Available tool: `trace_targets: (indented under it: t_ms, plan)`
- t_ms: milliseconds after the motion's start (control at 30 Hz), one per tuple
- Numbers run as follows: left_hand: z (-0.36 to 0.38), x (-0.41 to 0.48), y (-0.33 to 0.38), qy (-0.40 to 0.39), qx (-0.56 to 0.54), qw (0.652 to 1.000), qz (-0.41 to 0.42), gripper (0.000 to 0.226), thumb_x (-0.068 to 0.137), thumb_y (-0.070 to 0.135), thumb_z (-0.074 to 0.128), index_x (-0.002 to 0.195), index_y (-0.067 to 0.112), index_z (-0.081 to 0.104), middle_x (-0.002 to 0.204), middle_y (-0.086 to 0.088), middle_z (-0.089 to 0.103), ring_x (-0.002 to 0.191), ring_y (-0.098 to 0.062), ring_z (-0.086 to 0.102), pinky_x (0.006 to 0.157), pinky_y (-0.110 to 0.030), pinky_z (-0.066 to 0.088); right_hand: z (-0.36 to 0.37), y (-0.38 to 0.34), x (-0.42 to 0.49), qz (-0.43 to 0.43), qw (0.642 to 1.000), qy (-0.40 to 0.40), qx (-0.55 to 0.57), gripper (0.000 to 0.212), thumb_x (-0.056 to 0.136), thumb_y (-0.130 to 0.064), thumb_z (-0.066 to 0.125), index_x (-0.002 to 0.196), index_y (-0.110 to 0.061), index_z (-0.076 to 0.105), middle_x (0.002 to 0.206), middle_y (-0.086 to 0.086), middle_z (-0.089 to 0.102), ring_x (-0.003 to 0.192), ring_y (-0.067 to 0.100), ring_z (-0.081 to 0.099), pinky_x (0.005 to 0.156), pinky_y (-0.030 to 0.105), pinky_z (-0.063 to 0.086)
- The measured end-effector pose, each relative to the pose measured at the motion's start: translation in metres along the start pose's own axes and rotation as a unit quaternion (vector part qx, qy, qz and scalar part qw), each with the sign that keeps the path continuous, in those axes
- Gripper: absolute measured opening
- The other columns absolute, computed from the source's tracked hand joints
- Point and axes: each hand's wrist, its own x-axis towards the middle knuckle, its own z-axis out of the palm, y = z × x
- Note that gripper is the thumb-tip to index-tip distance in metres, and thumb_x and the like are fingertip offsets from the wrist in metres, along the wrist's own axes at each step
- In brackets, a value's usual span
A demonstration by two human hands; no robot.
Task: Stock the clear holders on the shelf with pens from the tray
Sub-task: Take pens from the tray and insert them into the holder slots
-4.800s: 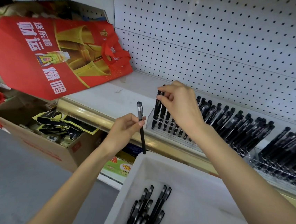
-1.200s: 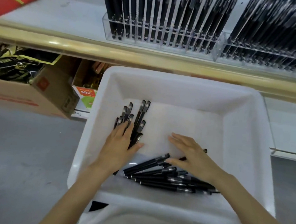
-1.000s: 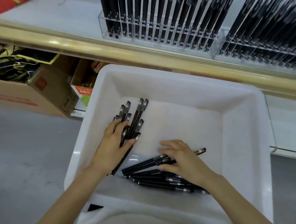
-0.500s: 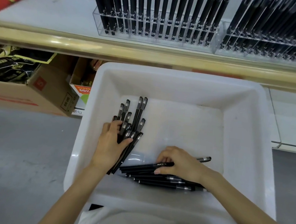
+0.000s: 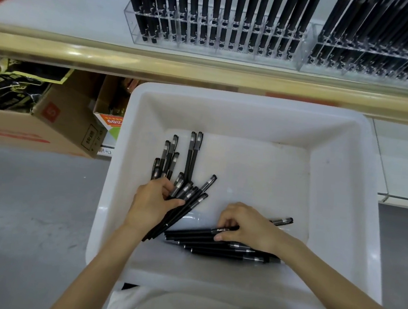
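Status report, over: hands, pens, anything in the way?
Left hand grips a fanned bunch of pens in the tray. Right hand pinches the top pen of the flat pile. Nothing blocking the holders.

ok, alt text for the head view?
Inside a white plastic tray, the left hand grips a fanned bunch of black capped pens while the right hand pinches one black pen from a row lying crosswise. Beyond, clear acrylic holders on the white shelf hold upright black pens.

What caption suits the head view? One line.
Left hand grips a fanned bunch of black pens, right hand pinches one pen in the white tray below the clear holders.
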Motion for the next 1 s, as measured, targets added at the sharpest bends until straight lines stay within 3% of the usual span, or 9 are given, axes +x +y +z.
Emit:
trace_targets:
  t_ms: [100, 200, 367, 500, 600, 733, 800, 900, 1000]
  plan:
    - [0.000, -0.002, 0.001, 0.002, -0.016, 1.000, -0.002, 0.026, 0.071, 0.021, 0.084, 0.072, 0.022, 0.058, 0.071, 0.007, 0.060, 0.068, -0.002, 0.054, 0.060, -0.009, 0.039, -0.002, 0.000, 0.000, 0.004, 1.000, 0.004, 0.025, 0.020, 0.079, -0.035, 0.075, 0.080, -0.016, 0.067, 0.079, -0.007, 0.053, 0.075, 0.003, 0.047, 0.067, 0.010, 0.035]
    - [-0.004, -0.002, 0.004, 0.003, -0.031, 1.000, 0.001, 0.021, 0.072, 0.022, 0.083, 0.074, 0.016, 0.063, 0.072, 0.003, 0.063, 0.068, -0.004, 0.056, 0.059, -0.006, 0.040, -0.009, -0.001, -0.003, 0.011, 0.997, 0.027, 0.065, 0.016, 0.081, -0.033, 0.074, 0.080, -0.018, 0.070, 0.081, -0.003, 0.059, 0.074, 0.007, 0.052, 0.068, 0.013, 0.038]
    - [-0.017, 0.002, 0.016, 0.003, -0.077, 0.997, 0.016, 0.015, 0.072, 0.024, 0.083, 0.075, 0.017, 0.070, 0.074, 0.002, 0.069, 0.073, -0.008, 0.063, 0.060, -0.002, 0.042, -0.032, -0.017, -0.008, 0.023, 0.959, 0.090, 0.268, 0.009, 0.077, -0.013, 0.077, 0.077, -0.021, 0.074, 0.076, -0.001, 0.070, 0.066, 0.009, 0.063, 0.063, 0.019, 0.049]
    - [-0.035, 0.005, 0.032, -0.006, -0.159, 0.987, 0.038, 0.011, 0.073, 0.022, 0.080, 0.082, 0.017, 0.076, 0.076, 0.001, 0.073, 0.077, -0.011, 0.067, 0.074, -0.014, 0.049, -0.062, -0.044, -0.006, 0.006, 0.926, 0.125, 0.356, 0.011, 0.074, -0.016, 0.075, 0.083, -0.010, 0.074, 0.075, 0.006, 0.072, 0.069, 0.015, 0.066, 0.062, 0.023, 0.051]
    - [-0.059, 0.008, 0.049, 0.011, -0.258, 0.965, 0.050, 0.011, 0.080, 0.014, 0.074, 0.089, 0.020, 0.077, 0.082, 0.002, 0.075, 0.084, -0.016, 0.070, 0.083, -0.025, 0.053, -0.092, -0.070, 0.003, -0.018, 0.923, 0.158, 0.352, 0.010, 0.079, -0.011, 0.071, 0.089, -0.010, 0.075, 0.080, 0.010, 0.072, 0.071, 0.013, 0.065, 0.065, 0.022, 0.050]
    - [-0.105, 0.016, 0.074, 0.088, -0.308, 0.939, 0.122, 0.022, 0.087, 0.012, 0.065, 0.085, 0.032, 0.073, 0.073, 0.011, 0.072, 0.073, -0.005, 0.066, 0.085, -0.035, 0.055, -0.154, -0.127, 0.019, -0.109, 0.921, 0.220, 0.302, 0.027, 0.080, -0.013, 0.068, 0.107, -0.018, 0.069, 0.088, 0.006, 0.073, 0.084, 0.015, 0.068, 0.070, 0.020, 0.051]
    - [-0.129, 0.022, 0.087, 0.120, -0.325, 0.925, 0.154, 0.019, 0.089, 0.014, 0.062, 0.085, 0.030, 0.073, 0.072, 0.006, 0.071, 0.073, -0.006, 0.065, 0.082, -0.036, 0.057, -0.184, -0.159, 0.028, -0.165, 0.906, 0.269, 0.281, 0.037, 0.080, -0.019, 0.067, 0.116, -0.021, 0.061, 0.092, 0.009, 0.072, 0.091, 0.018, 0.068, 0.079, 0.024, 0.052]
    - [-0.159, 0.036, 0.099, 0.154, -0.321, 0.917, 0.182, 0.014, 0.089, 0.022, 0.063, 0.085, 0.019, 0.075, 0.077, -0.008, 0.071, 0.075, -0.017, 0.065, 0.081, -0.045, 0.055, -0.219, -0.194, 0.048, -0.216, 0.882, 0.355, 0.225, 0.032, 0.088, -0.013, 0.064, 0.114, -0.017, 0.046, 0.087, 0.010, 0.072, 0.089, 0.015, 0.067, 0.090, 0.032, 0.050]
    - [-0.179, 0.059, 0.100, 0.192, -0.274, 0.921, 0.197, 0.016, 0.093, 0.025, 0.059, 0.090, 0.017, 0.073, 0.087, -0.006, 0.073, 0.086, -0.019, 0.067, 0.083, -0.032, 0.053, -0.240, -0.218, 0.071, -0.243, 0.867, 0.400, 0.172, 0.027, 0.094, -0.012, 0.057, 0.112, -0.013, 0.036, 0.088, 0.011, 0.070, 0.091, 0.016, 0.067, 0.092, 0.035, 0.051]
